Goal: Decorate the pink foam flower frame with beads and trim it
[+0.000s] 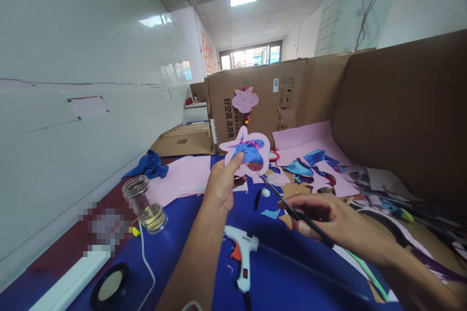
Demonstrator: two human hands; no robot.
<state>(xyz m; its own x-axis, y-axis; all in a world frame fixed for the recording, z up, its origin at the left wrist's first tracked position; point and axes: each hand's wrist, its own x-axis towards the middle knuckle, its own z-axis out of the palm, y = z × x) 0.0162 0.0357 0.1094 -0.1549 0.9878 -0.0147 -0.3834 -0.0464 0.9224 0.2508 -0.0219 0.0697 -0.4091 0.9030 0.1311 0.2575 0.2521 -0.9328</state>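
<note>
My left hand [224,177] pinches a pink cut-out [268,155] by its lower left edge, thumb on its face. The cut-out has a wavy outline with pointed tips, and shiny blue and magenta fabric [251,151] shows inside the pink border. My right hand [317,211] grips slim dark tweezers [292,210], their thin tips at the cut-out's lower edge. Whether the tips touch it I cannot tell. Below both hands a white glue gun [242,255] with an orange trigger lies on the blue table [280,277].
Pink sheets [186,180] and a clear jar [151,214] stand left, near a blue cloth [149,165]. Fabric scraps [299,167] and pink offcuts [335,182] litter the right. Cardboard [310,87] walls the back; a pink piece [245,100] hangs there. A white cable [146,257] crosses the left.
</note>
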